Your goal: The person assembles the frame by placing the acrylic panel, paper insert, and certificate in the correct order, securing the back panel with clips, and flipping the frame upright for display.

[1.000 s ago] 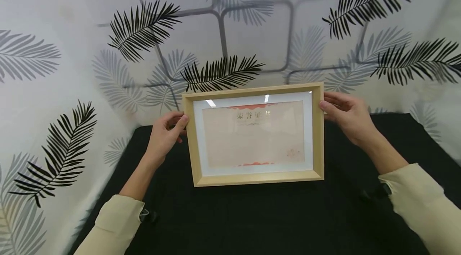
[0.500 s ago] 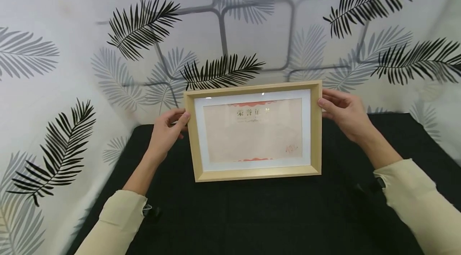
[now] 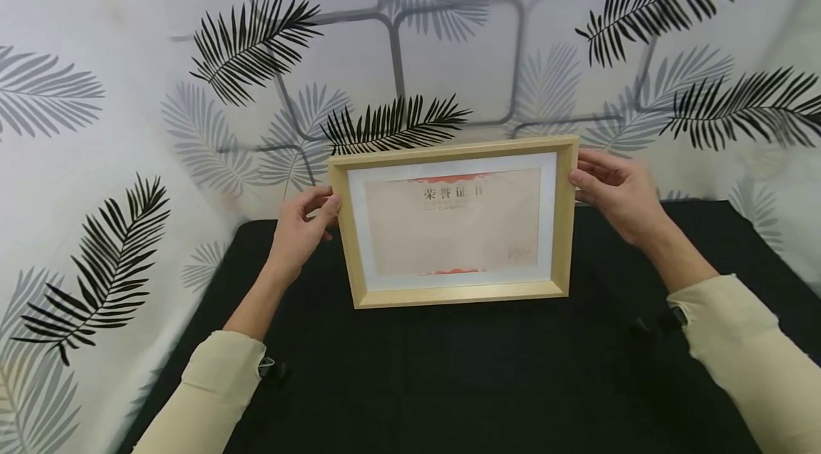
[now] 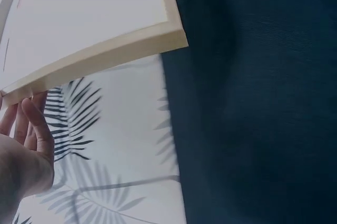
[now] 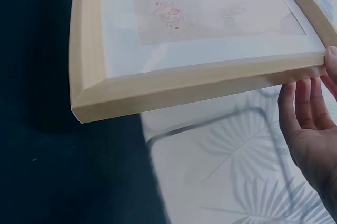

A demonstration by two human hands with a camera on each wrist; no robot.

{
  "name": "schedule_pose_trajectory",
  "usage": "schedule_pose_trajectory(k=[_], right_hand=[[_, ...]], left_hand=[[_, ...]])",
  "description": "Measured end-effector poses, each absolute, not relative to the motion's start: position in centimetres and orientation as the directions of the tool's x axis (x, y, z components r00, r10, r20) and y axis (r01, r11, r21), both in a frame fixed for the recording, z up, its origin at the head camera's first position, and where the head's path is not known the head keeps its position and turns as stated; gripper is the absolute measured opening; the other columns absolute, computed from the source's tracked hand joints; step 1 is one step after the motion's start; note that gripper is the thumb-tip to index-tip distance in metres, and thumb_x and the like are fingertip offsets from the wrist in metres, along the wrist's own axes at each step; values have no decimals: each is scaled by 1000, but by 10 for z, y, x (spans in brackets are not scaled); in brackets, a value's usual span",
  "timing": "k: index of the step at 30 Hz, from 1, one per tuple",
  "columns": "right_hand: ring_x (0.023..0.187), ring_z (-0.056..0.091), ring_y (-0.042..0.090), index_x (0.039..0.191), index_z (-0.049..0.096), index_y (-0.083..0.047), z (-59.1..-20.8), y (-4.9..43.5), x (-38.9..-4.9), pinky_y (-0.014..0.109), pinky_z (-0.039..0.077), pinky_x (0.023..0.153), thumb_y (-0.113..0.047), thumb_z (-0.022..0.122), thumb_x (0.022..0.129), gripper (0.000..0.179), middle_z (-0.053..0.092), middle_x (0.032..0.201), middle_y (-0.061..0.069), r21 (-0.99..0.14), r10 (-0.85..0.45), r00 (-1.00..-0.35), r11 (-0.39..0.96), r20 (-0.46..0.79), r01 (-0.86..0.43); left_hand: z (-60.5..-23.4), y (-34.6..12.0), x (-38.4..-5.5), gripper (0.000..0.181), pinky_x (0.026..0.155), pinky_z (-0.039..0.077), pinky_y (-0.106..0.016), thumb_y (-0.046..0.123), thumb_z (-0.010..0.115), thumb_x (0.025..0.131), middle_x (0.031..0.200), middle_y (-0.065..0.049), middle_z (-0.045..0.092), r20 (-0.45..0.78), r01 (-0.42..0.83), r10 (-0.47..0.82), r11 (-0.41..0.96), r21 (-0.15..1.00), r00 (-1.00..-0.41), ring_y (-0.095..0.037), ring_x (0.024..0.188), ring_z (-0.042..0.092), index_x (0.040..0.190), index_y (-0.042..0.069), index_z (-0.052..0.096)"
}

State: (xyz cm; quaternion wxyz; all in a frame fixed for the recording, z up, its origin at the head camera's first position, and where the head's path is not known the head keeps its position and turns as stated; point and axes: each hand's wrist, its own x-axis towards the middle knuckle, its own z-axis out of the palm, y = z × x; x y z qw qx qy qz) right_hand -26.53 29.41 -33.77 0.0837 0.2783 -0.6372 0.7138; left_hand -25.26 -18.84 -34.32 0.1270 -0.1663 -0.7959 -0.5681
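Note:
A picture frame (image 3: 462,295) with a light wooden border is held up between both hands, its front facing me. Inside it, within a white mat, sits a pale certificate (image 3: 452,233) with red edging and Chinese characters near the top. My left hand (image 3: 301,229) grips the frame's left side, thumb on the front and fingers behind. On the upper right side, my right hand (image 3: 618,197) pinches it the same way. Both wrist views show the wooden border (image 4: 105,56) running into the fingers. The frame tilts slightly, its right end higher. Its back is hidden.
A black cloth (image 3: 410,375) covers the table beneath the frame. Behind and to the left hangs a pale curtain (image 3: 455,76) printed with dark and grey leaves. Cream sleeves (image 3: 212,390) cover both forearms.
Both hands have raised the frame a little, and its lower edge sits higher than before. Bright reflections on the glass have gone, leaving the characters clearer. The grip is unchanged.

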Motion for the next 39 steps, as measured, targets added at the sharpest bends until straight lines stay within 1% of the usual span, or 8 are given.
schedule_pose_trajectory(k=[4, 10, 19, 23, 28, 32, 35, 39], right_hand=[[107, 65, 20, 139, 59, 3, -348, 298, -264, 29, 56, 85, 10, 56, 100, 40, 68, 121, 9, -879, -250, -843, -125, 477, -460], [110, 64, 22, 141, 56, 5, -356, 301, -262, 31, 56, 86, 10, 57, 100, 41, 66, 124, 11, -897, -272, -854, -152, 442, -416], [111, 63, 22, 141, 56, 3, -362, 303, -259, 31, 55, 87, 12, 55, 100, 42, 64, 125, 12, -911, -274, -870, -161, 410, -379], [111, 62, 21, 140, 58, 0, -362, 302, -258, 31, 55, 88, 10, 57, 100, 42, 64, 124, 10, -921, -282, -878, -166, 387, -352], [110, 62, 21, 138, 59, 2, -363, 302, -259, 31, 54, 89, 10, 55, 100, 38, 65, 122, 11, -923, -310, -871, -168, 382, -345], [111, 62, 22, 138, 56, 4, -364, 305, -259, 32, 54, 89, 6, 55, 102, 36, 64, 124, 12, -932, -329, -873, -81, 359, -353], [115, 60, 22, 143, 51, 4, -365, 310, -256, 32, 54, 90, -2, 54, 105, 38, 61, 129, 11, -937, -347, -884, 40, 313, -347], [116, 60, 21, 148, 44, 4, -369, 322, -249, 31, 54, 90, -10, 50, 109, 43, 58, 135, 10, -921, -390, -890, 200, 238, -334]], left_hand=[[-356, -187, -251, 35, 62, 55, -30, 21, 60, 105, 116, -21, 67, 352, 379, 144, 304, 874, -925, -20, 84, 71, 131, -3, 60], [-363, -188, -249, 35, 64, 56, -30, 22, 60, 106, 118, -21, 66, 319, 352, 158, 278, 894, -934, -28, 92, 71, 132, -2, 60], [-361, -189, -245, 38, 72, 59, -40, 26, 58, 107, 120, -21, 65, 259, 305, 198, 261, 916, -945, -32, 102, 69, 135, 1, 58], [-362, -192, -243, 41, 72, 59, -39, 25, 56, 107, 125, -22, 63, 244, 298, 219, 263, 918, -945, -34, 105, 67, 139, 0, 53], [-363, -196, -239, 46, 74, 59, -41, 26, 55, 108, 132, -22, 60, 237, 305, 256, 273, 912, -937, -35, 109, 63, 146, 1, 47], [-365, -200, -236, 46, 73, 59, -41, 28, 56, 108, 131, -18, 62, 246, 317, 258, 286, 904, -934, -33, 109, 65, 147, 5, 47], [-367, -207, -233, 44, 73, 59, -40, 28, 54, 108, 131, -18, 63, 246, 320, 262, 290, 902, -933, -33, 111, 65, 146, 6, 49], [-373, -222, -229, 40, 75, 59, -40, 28, 51, 110, 130, -19, 63, 228, 319, 285, 331, 888, -931, -36, 114, 63, 141, 3, 52]])
